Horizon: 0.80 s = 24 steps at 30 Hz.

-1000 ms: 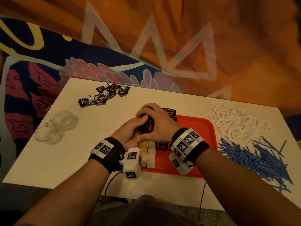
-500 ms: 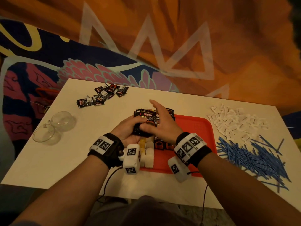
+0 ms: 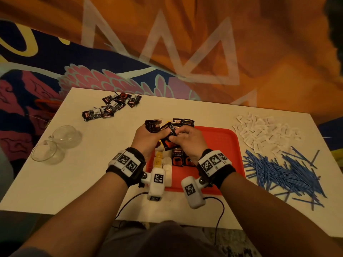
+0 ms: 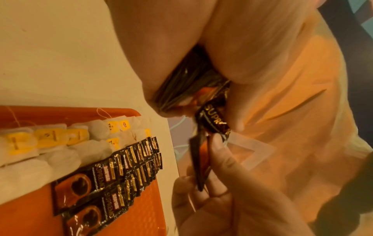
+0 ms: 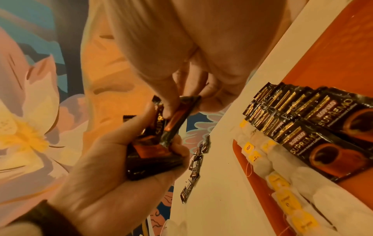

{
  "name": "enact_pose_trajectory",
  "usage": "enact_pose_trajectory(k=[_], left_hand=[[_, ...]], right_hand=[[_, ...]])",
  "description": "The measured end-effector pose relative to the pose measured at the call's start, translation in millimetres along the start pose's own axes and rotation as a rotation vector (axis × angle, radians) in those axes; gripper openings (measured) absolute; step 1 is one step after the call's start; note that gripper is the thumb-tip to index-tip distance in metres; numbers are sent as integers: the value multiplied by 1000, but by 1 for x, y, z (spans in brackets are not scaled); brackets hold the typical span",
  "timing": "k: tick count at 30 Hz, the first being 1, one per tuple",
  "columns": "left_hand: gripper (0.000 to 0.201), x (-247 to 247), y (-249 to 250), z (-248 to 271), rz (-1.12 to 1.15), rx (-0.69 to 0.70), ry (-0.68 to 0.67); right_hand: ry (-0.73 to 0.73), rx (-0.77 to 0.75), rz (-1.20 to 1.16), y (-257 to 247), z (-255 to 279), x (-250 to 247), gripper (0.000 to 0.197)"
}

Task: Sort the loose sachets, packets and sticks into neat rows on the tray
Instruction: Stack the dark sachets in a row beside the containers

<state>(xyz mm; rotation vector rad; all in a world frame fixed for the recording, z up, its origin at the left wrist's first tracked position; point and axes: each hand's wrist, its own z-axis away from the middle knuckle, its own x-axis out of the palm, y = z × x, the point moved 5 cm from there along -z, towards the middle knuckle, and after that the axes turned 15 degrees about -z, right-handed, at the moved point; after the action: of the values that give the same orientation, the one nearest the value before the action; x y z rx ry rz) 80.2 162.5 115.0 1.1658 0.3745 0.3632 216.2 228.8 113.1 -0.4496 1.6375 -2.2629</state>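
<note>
My left hand (image 3: 151, 133) grips a stack of black coffee sachets (image 3: 154, 126) above the red tray's (image 3: 224, 145) left part. My right hand (image 3: 175, 137) pinches one sachet (image 3: 169, 140) at the stack's near end. In the left wrist view that single sachet (image 4: 198, 161) sits between right thumb and finger, below the stack (image 4: 181, 83). In the right wrist view my right fingers (image 5: 171, 102) hold the sachet (image 5: 177, 121) against the stack (image 5: 153, 158). On the tray lie rows of tea bags (image 3: 160, 161) and coffee sachets (image 3: 178, 158).
Small black packets (image 3: 111, 107) lie loose at the table's far left. White sachets (image 3: 265, 134) and a heap of blue sticks (image 3: 282, 171) lie right of the tray. Two glass bowls (image 3: 55, 143) stand at the left. The tray's right half is bare.
My right hand lay with straight fingers over the stack; now its fingers have curled and pinch one sachet. My left hand still holds the stack, tipped a little to the left.
</note>
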Motion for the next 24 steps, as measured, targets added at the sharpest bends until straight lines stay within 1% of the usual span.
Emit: enact_pose_trajectory(k=[3,5,6,8,10,12,15,17,20,21,24], left_hand=[[17,2,2,1,127,-34,-28],[14,3,1,1,170,-80,-61],[15,3,0,1,193,-97,-80],[16,6,-2,2,240,-118,-115],[15,8,-2,3,263,-111,-129],[14,11,0,4,278,-104,-141],[15,14,-2,4,287,-141,-160],[15,17,-4,4,255,-157,-180],[10,20,-7,5,208,-151,-207],[12,18,-9,4,205,-154,-186],[28,14,-17,0,207,-148,-142]], right_hand=[[-59,17,-33,1,4,0,23],[-96,52,-39,4,4,0,29],[-123,67,-54,3,4,0,28],[-180,86,-85,2,6,0,18],[-209,89,-100,0,6,-3,16],[-221,77,-86,-1,8,-6,17],[-237,40,26,-3,6,-11,17],[-224,20,90,-1,3,-16,18],[-233,10,117,6,1,-21,15],[-223,5,120,7,2,-22,16],[-171,-5,104,16,1,-30,18]])
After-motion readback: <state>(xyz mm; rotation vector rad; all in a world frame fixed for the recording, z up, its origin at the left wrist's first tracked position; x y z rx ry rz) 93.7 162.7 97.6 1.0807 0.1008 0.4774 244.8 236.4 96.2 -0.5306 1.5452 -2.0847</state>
